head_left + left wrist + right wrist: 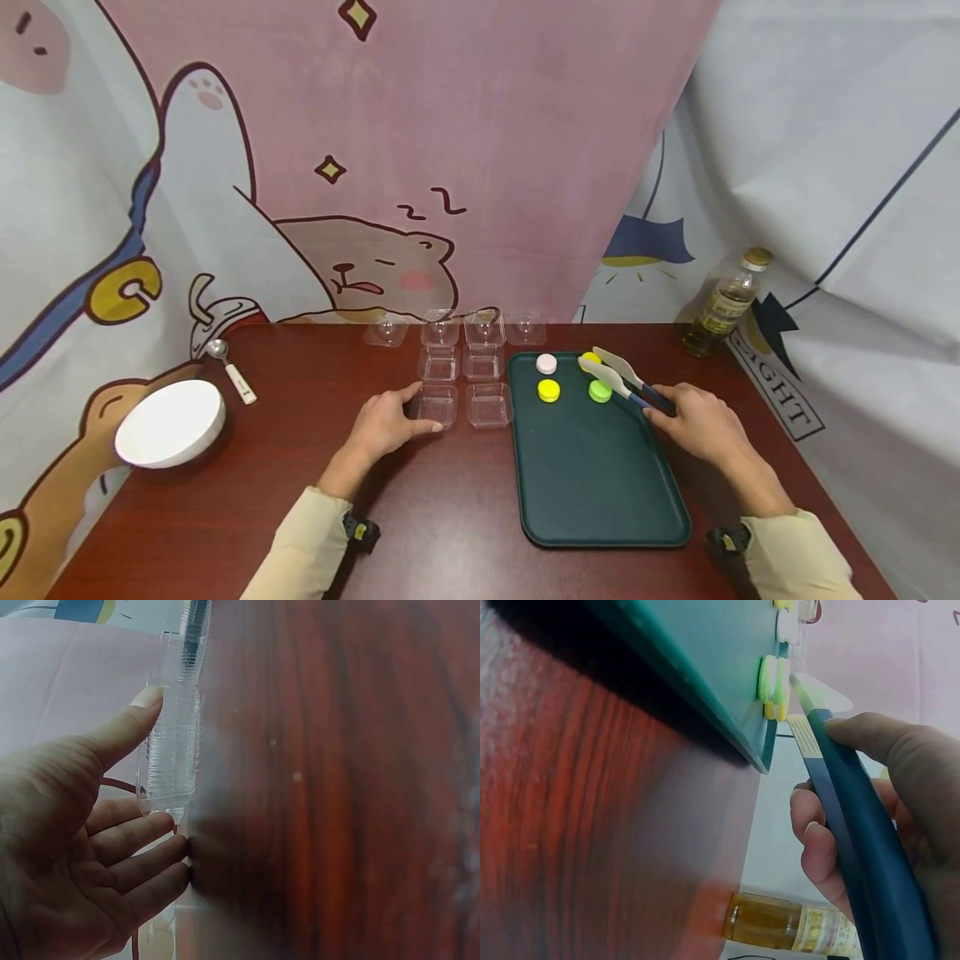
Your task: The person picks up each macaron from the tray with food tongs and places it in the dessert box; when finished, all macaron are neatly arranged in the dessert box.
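tongs with whitish ends and dark blue handles (855,802) lie slanted over the far part of the dark green rectangular tray (600,492), around one o'clock from its centre. the right hand (701,423) grasps their handles, thumb along one side and curled fingers on the other; the two ends stand apart. the ends point toward ten o'clock, just by the far yellow round macaron (590,361) at twelve o'clock on the tray and the light green round macaron (600,391) nearer the person. whether they touch either one cannot be told. at eleven o'clock sit a pale pink round macaron (546,363) and a second yellow round macaron (548,391).

the left hand (382,425) holds the near-left clear square plastic box (436,406) between thumb and forefinger, its other fingers loosely bent. three more such boxes stand at twelve, one and three o'clock from it, with clear domed plastic lids (527,329) beyond. a white round bowl (171,423) rests at nine o'clock from the left hand; a clear glass bottle of amber liquid (722,308) stands at twelve o'clock from the right.
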`<state>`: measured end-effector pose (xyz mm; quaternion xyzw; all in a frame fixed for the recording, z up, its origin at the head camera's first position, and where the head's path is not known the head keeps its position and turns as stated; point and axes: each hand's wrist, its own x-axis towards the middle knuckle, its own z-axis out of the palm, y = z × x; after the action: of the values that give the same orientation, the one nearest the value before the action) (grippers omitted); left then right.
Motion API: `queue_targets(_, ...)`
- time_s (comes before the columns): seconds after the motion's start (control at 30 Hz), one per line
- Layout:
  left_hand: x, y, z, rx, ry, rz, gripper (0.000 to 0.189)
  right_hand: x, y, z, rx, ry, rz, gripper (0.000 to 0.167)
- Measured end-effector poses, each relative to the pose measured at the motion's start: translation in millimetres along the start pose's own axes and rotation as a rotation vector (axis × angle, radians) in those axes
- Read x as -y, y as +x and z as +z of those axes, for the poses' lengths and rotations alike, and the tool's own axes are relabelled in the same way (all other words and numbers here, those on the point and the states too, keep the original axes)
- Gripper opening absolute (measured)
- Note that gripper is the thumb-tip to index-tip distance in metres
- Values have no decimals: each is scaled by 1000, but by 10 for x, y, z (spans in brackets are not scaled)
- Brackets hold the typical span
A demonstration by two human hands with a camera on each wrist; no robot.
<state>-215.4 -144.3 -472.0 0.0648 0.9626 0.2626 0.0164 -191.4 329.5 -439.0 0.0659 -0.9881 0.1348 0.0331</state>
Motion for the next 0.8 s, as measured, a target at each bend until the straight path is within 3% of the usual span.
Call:
queue_targets(0.23,0,-5,7,9,-3,-6,90,-23,8,7,37,5,14,54)
queue_targets(0.8,-4,-16,2,1,-17,-3,90,14,-36,-29,-20,-11,-54,50)
